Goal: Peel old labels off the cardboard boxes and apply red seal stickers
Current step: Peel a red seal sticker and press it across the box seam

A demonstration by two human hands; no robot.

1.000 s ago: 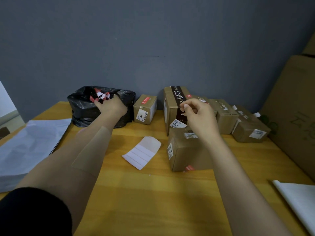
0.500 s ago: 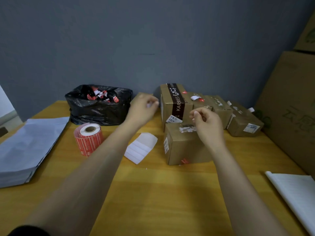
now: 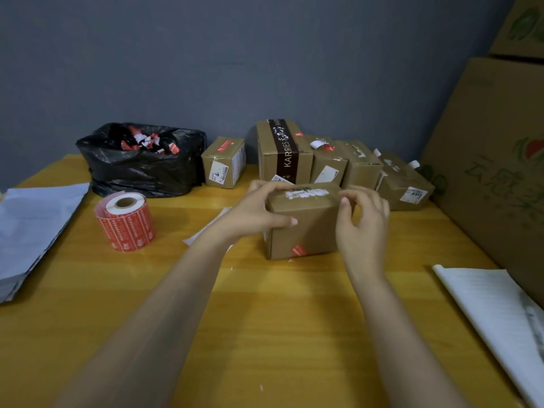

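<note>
Cardboard box [image 3: 306, 228] at middle of bench [image 3: 265, 334], torn label [image 3: 306, 193] on top. Left hand [image 3: 256, 213] grips its left end, thumb on front face. Right hand [image 3: 362, 219] curled at right top corner; grip unclear. Sticker roll [image 3: 125, 222] toward left edge

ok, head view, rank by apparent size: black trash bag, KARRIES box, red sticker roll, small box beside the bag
1. black trash bag, clearly largest.
2. KARRIES box and red sticker roll: they look about alike. The roll sits nearer the camera, so unranked.
3. small box beside the bag, smallest.
</note>
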